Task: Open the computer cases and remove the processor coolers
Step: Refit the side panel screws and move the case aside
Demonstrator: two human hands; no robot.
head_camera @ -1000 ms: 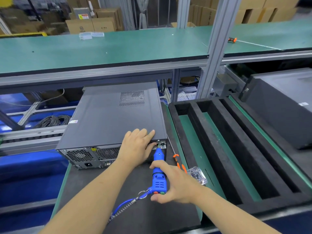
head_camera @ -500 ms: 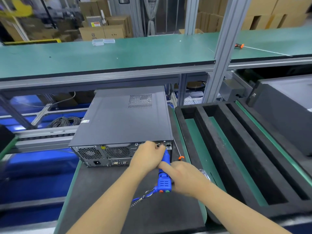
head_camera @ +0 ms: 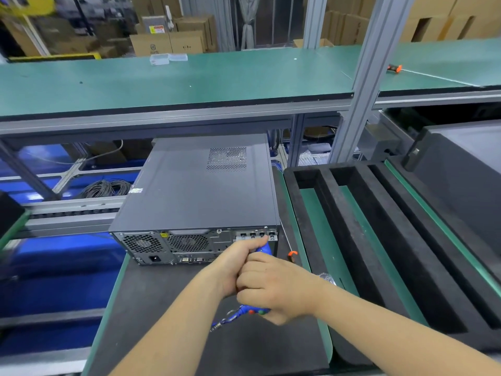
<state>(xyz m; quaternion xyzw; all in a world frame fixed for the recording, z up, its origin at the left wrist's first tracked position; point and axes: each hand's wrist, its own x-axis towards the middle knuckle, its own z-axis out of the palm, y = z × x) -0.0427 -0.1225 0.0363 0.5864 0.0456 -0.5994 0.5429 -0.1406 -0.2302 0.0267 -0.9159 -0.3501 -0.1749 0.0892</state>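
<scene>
Head view: a closed dark grey computer case (head_camera: 200,191) lies flat on the counter (head_camera: 162,308), rear panel toward the viewer. Both hands, left hand (head_camera: 235,264) and right hand (head_camera: 276,289), have fingers wrapped around 1 blue electric screwdriver (head_camera: 254,310) aimed at the case's rear right corner.

No readable text, labels on boxes (head_camera: 165,44) blurred
</scene>
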